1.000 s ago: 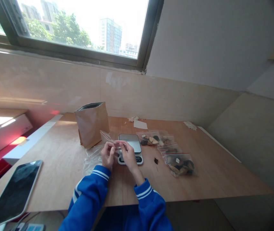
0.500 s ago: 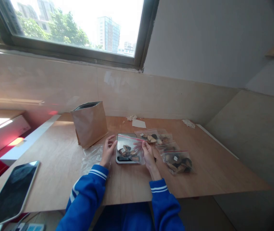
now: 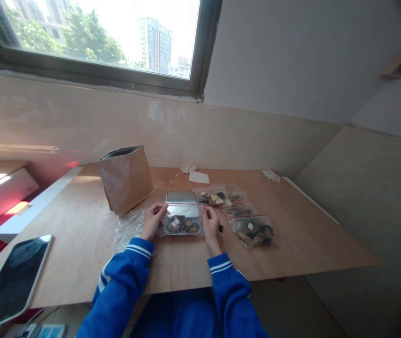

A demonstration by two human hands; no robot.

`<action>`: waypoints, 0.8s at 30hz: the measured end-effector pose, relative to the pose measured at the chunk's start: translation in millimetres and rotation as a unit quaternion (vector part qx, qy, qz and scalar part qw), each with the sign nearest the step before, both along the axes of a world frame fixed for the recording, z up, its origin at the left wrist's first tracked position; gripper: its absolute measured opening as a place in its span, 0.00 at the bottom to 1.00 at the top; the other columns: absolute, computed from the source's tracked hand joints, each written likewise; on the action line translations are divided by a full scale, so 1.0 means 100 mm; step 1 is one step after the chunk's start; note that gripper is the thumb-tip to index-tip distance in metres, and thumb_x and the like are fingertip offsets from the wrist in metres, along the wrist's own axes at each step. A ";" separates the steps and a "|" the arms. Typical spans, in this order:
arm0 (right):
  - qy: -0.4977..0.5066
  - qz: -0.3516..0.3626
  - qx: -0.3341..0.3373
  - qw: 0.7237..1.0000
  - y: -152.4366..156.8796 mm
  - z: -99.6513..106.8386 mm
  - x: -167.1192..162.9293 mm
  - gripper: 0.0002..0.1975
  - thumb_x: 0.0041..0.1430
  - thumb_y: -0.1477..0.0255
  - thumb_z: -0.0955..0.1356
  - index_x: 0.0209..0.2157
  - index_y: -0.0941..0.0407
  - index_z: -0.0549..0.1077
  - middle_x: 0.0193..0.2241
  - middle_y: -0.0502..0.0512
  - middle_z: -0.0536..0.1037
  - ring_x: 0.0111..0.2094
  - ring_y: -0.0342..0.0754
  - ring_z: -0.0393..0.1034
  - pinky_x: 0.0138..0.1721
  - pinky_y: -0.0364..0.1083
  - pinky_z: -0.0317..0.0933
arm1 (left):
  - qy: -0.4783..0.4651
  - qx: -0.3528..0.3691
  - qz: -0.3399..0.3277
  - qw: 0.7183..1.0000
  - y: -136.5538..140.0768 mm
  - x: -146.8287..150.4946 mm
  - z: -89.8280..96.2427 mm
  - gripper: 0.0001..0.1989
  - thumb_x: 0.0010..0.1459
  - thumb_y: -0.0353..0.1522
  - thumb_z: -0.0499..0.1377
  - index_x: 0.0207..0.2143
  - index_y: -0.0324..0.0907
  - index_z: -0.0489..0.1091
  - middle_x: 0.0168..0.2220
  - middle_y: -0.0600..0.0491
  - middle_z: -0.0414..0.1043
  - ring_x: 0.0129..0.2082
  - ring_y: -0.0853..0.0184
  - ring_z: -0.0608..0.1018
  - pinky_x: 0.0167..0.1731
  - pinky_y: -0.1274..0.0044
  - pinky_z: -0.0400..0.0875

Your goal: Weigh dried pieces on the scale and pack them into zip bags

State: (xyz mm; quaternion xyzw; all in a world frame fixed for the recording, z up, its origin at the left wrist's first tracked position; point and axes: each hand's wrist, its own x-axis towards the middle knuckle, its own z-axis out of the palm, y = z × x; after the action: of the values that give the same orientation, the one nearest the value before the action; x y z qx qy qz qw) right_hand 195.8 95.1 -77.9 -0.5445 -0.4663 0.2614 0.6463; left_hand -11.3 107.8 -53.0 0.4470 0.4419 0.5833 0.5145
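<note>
I'm pinching zip bag (image 3: 182, 217) by top corners, left hand (image 3: 153, 220) and right hand (image 3: 210, 223), frame centre, partly covering scale (image 3: 181, 196). Dark pieces (image 3: 192, 228) showing inside, kind unclear. Paper bag (image 3: 126, 180) standing left of centre.

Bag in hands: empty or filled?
Partly filled: dark and tan pieces show low in the bag, its upper part clear; left hand and right hand hold its top corners.

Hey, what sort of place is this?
Probably an indoor work corner, though whether home or workshop is unclear: a plain wooden tabletop near a sliding-style window holds several filled zip-lock bags.
</note>
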 end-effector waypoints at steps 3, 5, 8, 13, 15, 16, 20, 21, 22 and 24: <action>0.005 -0.023 0.008 1.000 0.00 0.00 0.01 0.21 0.55 0.51 0.67 0.29 0.57 0.72 0.25 0.52 0.74 0.28 0.46 0.67 0.31 0.43 0.61 | 0.008 -0.010 0.000 1.000 0.01 -0.02 -0.01 0.17 0.48 0.46 0.65 0.33 0.42 0.76 0.25 0.52 0.76 0.25 0.69 0.73 0.25 0.79 0.64; 0.014 -0.038 0.006 0.999 0.01 0.00 0.03 0.22 0.55 0.51 0.67 0.31 0.58 0.72 0.26 0.53 0.75 0.28 0.47 0.68 0.31 0.44 0.61 | 0.015 -0.014 -0.004 1.000 0.00 -0.02 -0.01 0.17 0.49 0.46 0.64 0.34 0.43 0.76 0.26 0.52 0.76 0.25 0.69 0.74 0.25 0.79 0.65; 0.021 -0.041 -0.009 0.999 0.01 -0.01 0.06 0.25 0.55 0.50 0.65 0.35 0.59 0.74 0.26 0.54 0.75 0.26 0.46 0.66 0.27 0.43 0.59 | 0.020 -0.016 -0.008 1.000 0.00 -0.01 -0.01 0.17 0.49 0.46 0.64 0.34 0.42 0.76 0.26 0.52 0.76 0.25 0.69 0.74 0.24 0.79 0.65; -0.020 -0.039 -0.010 0.999 -0.01 -0.02 0.08 0.27 0.59 0.49 0.61 0.37 0.59 0.75 0.23 0.53 0.74 0.24 0.46 0.64 0.26 0.44 0.58 | 0.017 -0.013 -0.003 1.000 -0.01 -0.01 -0.01 0.17 0.48 0.46 0.65 0.31 0.41 0.75 0.25 0.53 0.75 0.24 0.69 0.75 0.25 0.79 0.66; -0.043 -0.042 -0.001 0.998 -0.02 -0.02 0.08 0.26 0.60 0.50 0.61 0.35 0.59 0.75 0.23 0.53 0.74 0.25 0.47 0.65 0.27 0.44 0.59 | 0.019 -0.006 -0.001 1.000 -0.01 -0.01 -0.01 0.17 0.48 0.46 0.65 0.31 0.41 0.75 0.25 0.53 0.75 0.23 0.69 0.75 0.26 0.79 0.67; -0.050 -0.040 0.000 0.998 -0.02 -0.03 0.08 0.25 0.60 0.50 0.61 0.34 0.58 0.74 0.23 0.53 0.73 0.24 0.46 0.65 0.27 0.44 0.59 | 0.022 0.000 0.000 1.000 -0.01 -0.02 -0.01 0.17 0.48 0.46 0.64 0.30 0.41 0.74 0.25 0.53 0.75 0.24 0.69 0.75 0.26 0.79 0.67; -0.037 -0.022 -0.005 0.999 -0.01 -0.06 0.06 0.22 0.60 0.52 0.62 0.32 0.57 0.71 0.21 0.50 0.70 0.20 0.43 0.61 0.22 0.42 0.56 | 0.042 0.022 0.008 0.999 0.00 -0.04 -0.03 0.17 0.49 0.46 0.64 0.30 0.40 0.74 0.25 0.52 0.75 0.23 0.69 0.75 0.27 0.78 0.67; -0.028 -0.018 -0.006 0.999 -0.01 -0.06 0.05 0.21 0.60 0.52 0.62 0.31 0.57 0.70 0.21 0.49 0.69 0.19 0.42 0.59 0.20 0.41 0.54 | 0.045 0.024 0.011 0.999 0.00 -0.04 -0.03 0.18 0.49 0.46 0.64 0.30 0.40 0.74 0.25 0.52 0.75 0.23 0.68 0.75 0.26 0.78 0.67; -0.017 -0.014 -0.006 1.000 -0.01 -0.07 0.05 0.21 0.60 0.52 0.62 0.31 0.56 0.70 0.20 0.48 0.69 0.18 0.41 0.57 0.19 0.41 0.53 | 0.046 0.023 0.014 0.999 0.00 -0.04 -0.03 0.18 0.49 0.46 0.64 0.30 0.39 0.73 0.25 0.52 0.75 0.23 0.68 0.74 0.26 0.78 0.67; 0.009 -0.001 -0.006 1.000 -0.01 -0.06 0.03 0.20 0.59 0.52 0.62 0.30 0.56 0.69 0.20 0.47 0.68 0.16 0.40 0.55 0.17 0.40 0.51 | 0.046 0.024 0.020 0.998 0.00 -0.03 -0.03 0.18 0.49 0.46 0.64 0.30 0.39 0.73 0.24 0.52 0.75 0.23 0.69 0.74 0.25 0.78 0.67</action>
State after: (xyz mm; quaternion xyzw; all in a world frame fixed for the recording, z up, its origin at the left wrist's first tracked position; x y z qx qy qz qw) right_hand 198.9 94.5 -83.9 -0.5467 -0.4585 0.2683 0.6472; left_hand -14.7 107.4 -55.5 0.4763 0.4601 0.5827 0.4711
